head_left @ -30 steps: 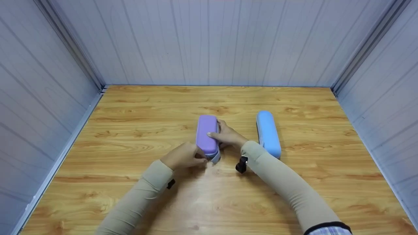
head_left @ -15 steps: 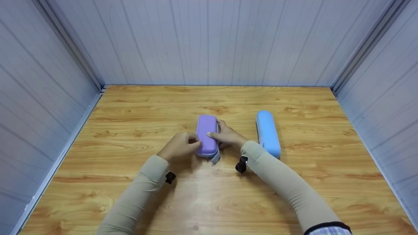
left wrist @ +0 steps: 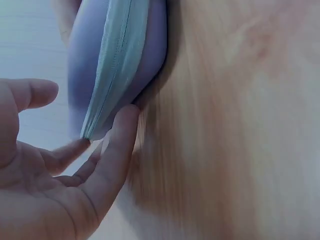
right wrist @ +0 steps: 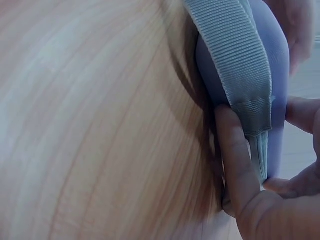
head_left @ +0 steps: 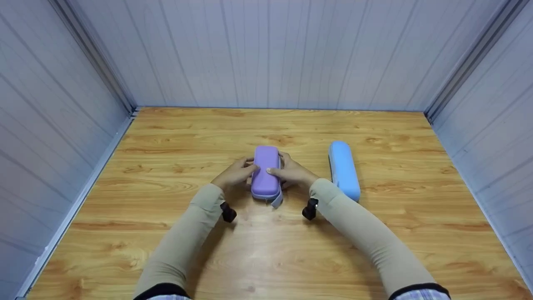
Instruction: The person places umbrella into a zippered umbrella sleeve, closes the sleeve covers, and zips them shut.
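A purple hard-shell zip case [head_left: 265, 175] lies lengthwise on the wooden table, its grey zipper band running around the side. A grey fabric strap [right wrist: 240, 65] hangs at its near right end. My right hand [head_left: 293, 173] grips the case's right side, thumb on top and fingers along the side. On the opposite side, my left hand [head_left: 235, 173] touches the case with its fingertips. In the left wrist view, its thumb stands slightly apart from the shell and the fingers are fairly straight. The zipper looks closed along the stretch seen there.
A blue hard-shell case [head_left: 344, 171] lies to the right, beyond my right wrist, slightly tilted. The wooden table [head_left: 175, 141] is bordered by pale panel walls [head_left: 266, 54] at the back and both sides.
My left hand has gone from the case's near end, up along its left side, to farther along that side. The right hand keeps its hold, and the case stays in place.
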Demonstrator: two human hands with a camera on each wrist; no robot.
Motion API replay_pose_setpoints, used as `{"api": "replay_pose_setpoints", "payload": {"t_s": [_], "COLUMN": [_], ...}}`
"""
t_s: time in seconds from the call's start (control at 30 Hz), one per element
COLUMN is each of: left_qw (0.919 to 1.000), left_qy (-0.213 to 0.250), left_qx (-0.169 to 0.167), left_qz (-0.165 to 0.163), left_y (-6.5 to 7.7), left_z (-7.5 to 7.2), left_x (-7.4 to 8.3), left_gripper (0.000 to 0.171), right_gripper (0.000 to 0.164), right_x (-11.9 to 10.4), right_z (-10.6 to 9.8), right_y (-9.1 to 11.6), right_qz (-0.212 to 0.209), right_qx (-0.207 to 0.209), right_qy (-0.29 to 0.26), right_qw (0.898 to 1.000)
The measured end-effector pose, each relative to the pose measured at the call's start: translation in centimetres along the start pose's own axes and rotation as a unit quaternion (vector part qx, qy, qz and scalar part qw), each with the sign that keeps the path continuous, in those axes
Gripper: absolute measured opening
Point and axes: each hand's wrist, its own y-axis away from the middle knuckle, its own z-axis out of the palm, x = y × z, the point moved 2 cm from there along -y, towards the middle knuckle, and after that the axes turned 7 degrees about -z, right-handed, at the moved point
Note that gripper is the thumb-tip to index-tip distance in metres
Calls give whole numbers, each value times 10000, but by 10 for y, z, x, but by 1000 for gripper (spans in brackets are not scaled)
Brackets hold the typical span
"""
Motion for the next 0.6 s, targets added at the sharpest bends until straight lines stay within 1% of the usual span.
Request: {"api": "replay_pose_setpoints", "payload": {"t_s": [0.1, 0.3, 0.43, 0.6], "left_qw": [9998, 9990, 9986, 9969], "left_qy": [61, 73, 94, 345], "left_qx": [39, 95, 6, -254], "left_qz": [-191, -420, -528, -664], "left_y": [-7, -14, -18, -21], "left_z": [2, 2, 2, 0], "left_x": [3, 6, 5, 6], "left_gripper": [64, 63, 65, 68], "right_gripper": [92, 91, 91, 92], "right_x": [0, -2, -1, -1], "right_z": [1, 0, -1, -3], "right_y": [0, 1, 1, 0], "right_qz": [-3, 34, 54, 52], "right_qx": [-61, -14, 2, -55], "right_qy": [-38, 22, 2, -53], "right_qw": [10000, 10000, 10000, 10000]}}
